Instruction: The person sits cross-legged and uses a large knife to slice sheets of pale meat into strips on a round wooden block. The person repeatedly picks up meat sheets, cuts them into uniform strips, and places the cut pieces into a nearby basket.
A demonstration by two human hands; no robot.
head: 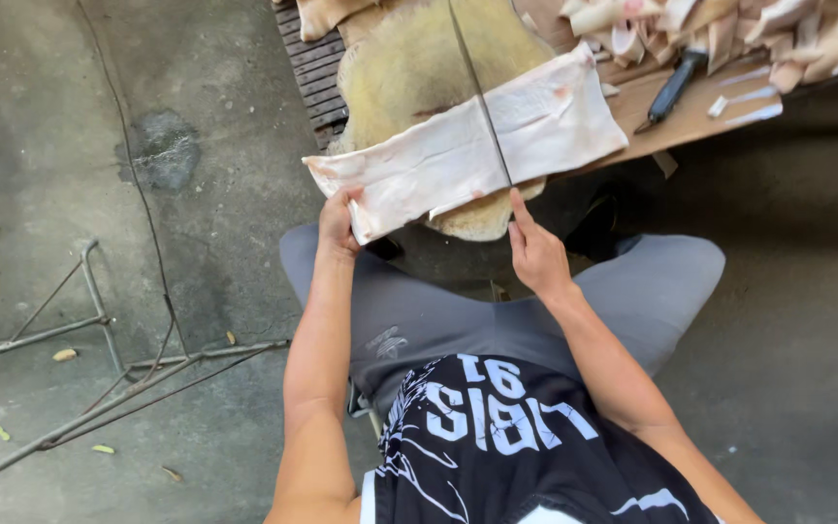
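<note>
Big pale slab of meat [467, 155] lies across the round chopping block [419, 68]. Long knife [480, 97] stands across it, right hand [535, 252] fingers clenched on its handle; left hand [338, 221] fingers pinch the slab's near corner.

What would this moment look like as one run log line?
left hand: grips near corner of pale slab | right hand: holds long knife across slab | slab: on round chopping block

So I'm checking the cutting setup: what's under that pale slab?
Under the pale slab sits a round yellowish chopping block, showing above and below it. A long blade lies across the slab. The block's middle is covered.
</note>
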